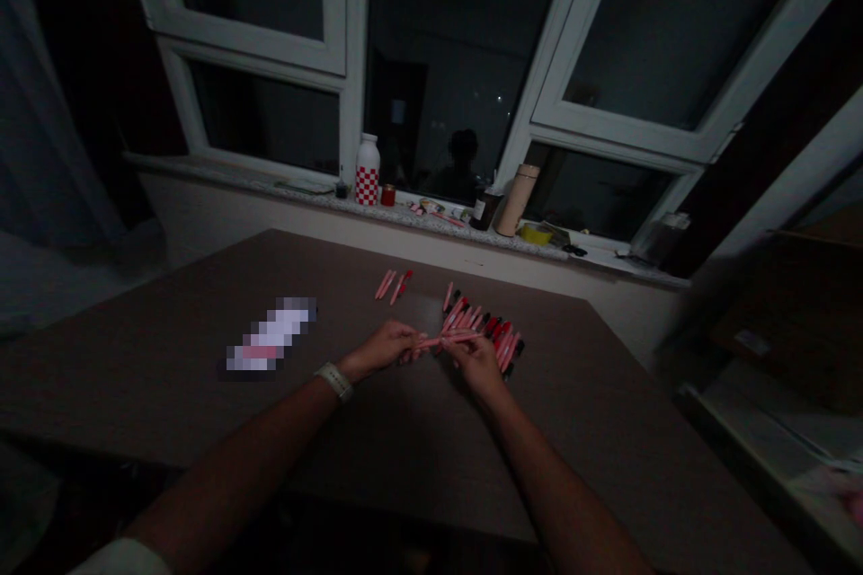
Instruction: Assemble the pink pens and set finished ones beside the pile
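Note:
My left hand [399,342] is closed on one end of a pink pen [427,343]. My right hand [475,364] pinches another slim pink pen-like piece [465,336], and the two pieces meet end to end between my hands. Whether they are joined I cannot tell. Just behind and to the right of my right hand lies a loose heap of pink pens [507,347], with red and black caps among them. Farther back on the left, several pink pens [385,285] lie side by side, with small red pieces at their right.
The brown table [283,269] reaches to the windowsill wall. A blurred-out flat object [273,334] lies at the left. On the windowsill [418,217] stand a red-checked white bottle [368,171], a small red jar [388,195], a dark cup [484,209], a beige flask [518,199] and a yellow bowl [536,235].

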Demonstrator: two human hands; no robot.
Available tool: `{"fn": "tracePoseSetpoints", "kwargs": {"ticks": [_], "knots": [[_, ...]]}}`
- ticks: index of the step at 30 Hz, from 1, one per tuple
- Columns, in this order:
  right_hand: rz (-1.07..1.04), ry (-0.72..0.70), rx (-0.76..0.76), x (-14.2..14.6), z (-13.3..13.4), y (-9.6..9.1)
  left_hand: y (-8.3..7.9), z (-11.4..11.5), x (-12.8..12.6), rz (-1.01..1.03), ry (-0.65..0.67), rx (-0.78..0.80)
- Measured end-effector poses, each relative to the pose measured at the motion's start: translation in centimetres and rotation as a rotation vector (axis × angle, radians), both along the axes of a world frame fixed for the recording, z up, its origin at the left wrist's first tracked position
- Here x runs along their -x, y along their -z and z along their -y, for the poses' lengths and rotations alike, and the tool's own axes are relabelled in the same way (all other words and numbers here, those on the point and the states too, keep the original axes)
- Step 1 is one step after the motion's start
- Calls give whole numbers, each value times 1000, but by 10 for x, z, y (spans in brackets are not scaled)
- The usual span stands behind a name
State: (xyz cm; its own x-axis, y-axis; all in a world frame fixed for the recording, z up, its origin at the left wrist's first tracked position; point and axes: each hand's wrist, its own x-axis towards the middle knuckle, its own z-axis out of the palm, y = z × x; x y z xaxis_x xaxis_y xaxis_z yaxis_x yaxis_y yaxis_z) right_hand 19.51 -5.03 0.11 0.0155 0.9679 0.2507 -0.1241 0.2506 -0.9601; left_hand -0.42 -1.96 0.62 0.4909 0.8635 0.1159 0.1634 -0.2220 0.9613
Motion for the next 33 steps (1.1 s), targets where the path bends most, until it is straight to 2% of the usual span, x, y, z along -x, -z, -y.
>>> {"fn": "tracePoseSetpoints", "kwargs": {"ticks": [3,7,11,22,33], "knots": [[-2,-11,-21,-1,-2,2,5,-2,-3,30,-5,16],[-32,48,-21,-1,-8,11,10,-2,-8,32,-27,37],[-43,72,32,-2,-12,17,8,1,-10,70,-73,-22],[-48,84,109,2,-4,5,8,-1,-9,68,-95,-23],[-68,80,121,2,-5,9,10,-3,-8,53,-102,62]]}}
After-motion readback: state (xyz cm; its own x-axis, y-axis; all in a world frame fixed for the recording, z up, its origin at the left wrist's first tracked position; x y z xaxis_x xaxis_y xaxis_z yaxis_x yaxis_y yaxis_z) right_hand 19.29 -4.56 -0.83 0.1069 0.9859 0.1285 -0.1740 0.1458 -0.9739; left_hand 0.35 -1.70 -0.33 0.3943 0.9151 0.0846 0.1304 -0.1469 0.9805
